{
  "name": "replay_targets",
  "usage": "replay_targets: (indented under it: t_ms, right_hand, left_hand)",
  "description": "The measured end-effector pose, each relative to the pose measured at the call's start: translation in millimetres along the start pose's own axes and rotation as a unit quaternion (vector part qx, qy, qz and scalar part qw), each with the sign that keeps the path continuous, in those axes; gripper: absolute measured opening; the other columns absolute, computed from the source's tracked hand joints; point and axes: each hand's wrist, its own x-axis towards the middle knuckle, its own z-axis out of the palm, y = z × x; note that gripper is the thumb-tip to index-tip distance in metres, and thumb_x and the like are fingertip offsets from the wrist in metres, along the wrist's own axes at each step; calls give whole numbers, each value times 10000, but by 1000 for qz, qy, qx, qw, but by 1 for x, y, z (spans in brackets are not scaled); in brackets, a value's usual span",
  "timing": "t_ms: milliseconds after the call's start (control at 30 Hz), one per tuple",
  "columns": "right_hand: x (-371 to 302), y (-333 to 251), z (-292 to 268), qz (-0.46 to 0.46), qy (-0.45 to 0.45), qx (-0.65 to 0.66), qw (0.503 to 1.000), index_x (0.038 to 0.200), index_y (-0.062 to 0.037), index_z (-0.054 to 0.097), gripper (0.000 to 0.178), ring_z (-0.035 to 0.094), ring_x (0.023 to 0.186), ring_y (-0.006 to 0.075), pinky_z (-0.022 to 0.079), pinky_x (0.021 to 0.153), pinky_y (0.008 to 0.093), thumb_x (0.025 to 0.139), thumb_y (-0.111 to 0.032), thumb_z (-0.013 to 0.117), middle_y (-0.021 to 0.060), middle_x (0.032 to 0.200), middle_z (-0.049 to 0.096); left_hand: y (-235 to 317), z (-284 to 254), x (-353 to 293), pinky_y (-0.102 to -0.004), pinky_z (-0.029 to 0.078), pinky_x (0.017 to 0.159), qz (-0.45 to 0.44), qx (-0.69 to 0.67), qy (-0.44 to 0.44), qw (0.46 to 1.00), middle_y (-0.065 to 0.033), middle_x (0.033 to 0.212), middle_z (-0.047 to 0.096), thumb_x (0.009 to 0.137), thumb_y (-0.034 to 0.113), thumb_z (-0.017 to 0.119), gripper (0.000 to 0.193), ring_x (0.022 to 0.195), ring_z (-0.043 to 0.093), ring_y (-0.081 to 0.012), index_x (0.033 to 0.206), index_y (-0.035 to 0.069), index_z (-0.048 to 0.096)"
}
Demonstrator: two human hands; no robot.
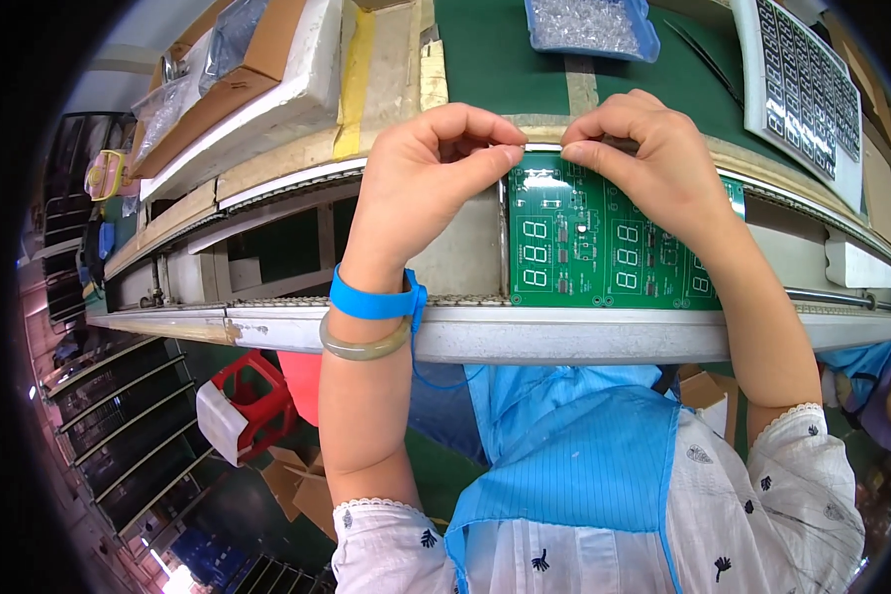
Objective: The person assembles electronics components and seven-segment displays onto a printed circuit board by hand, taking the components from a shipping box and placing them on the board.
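Circuit board lies near your left hand and right hand, thumbs and forefingers close at its far edge, whether pinching anything impossible to tell.

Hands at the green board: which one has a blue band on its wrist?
The left hand: it wears a blue wristband, with a pale bangle just behind. The right hand wears neither.

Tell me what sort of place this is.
Probably an electronics assembly workshop, going by the green circuit board spanning a railed track, the blue tray of small clear parts beyond it, and the corded blue wrist strap.
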Motion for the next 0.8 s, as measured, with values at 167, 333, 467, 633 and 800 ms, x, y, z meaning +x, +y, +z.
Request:
replay_targets:
  t_ms: [167, 333, 467, 633, 800]
  right_hand:
    - [-1, 1, 4, -66, -1, -110, 992, 861, -60, 740, 133, 606, 877, 276, 483, 817, 395, 830, -189, 726, 68, 843, 699]
    - [-1, 1, 6, -80, -12, -157, 984, 868, -70, 748, 136, 608, 898, 269, 465, 830, 406, 834, -200, 721, 60, 847, 700]
    - [0, 0, 8, -85, -17, -182, 980, 869, -72, 753, 136, 608, 903, 266, 456, 836, 408, 837, -200, 718, 59, 845, 698]
    - [-1, -1, 10, -97, -18, -190, 977, 861, -72, 751, 135, 608, 903, 265, 446, 836, 411, 841, -201, 715, 59, 846, 697]
    - [-1, -4, 10, -97, -22, -213, 972, 856, -76, 751, 135, 609, 907, 267, 443, 825, 417, 846, -204, 708, 61, 846, 699]
  left_hand:
    - [-2, -1, 0, -220, 523, 758, 7, 26, 4, 1000, -22, 891, 719, 858, 47, 719, 126, 833, 640, -69, 972, -2, 741]
    - [-6, -1, 0, -221, 520, 752, 24, 49, 3, 999, -23, 888, 721, 854, 43, 712, 135, 831, 640, -68, 978, 0, 743]
    - [-8, -1, 0, -219, 512, 728, 32, 53, 7, 998, -11, 870, 711, 849, 41, 715, 136, 804, 622, -62, 977, 5, 740]
    - [-9, -1, 0, -214, 500, 700, 49, 56, 10, 997, -6, 851, 699, 842, 44, 718, 138, 774, 596, -56, 973, 1, 735]
    - [-9, 0, 0, -212, 488, 676, 56, 58, 7, 997, 0, 831, 687, 836, 47, 718, 143, 752, 577, -53, 969, -2, 734]
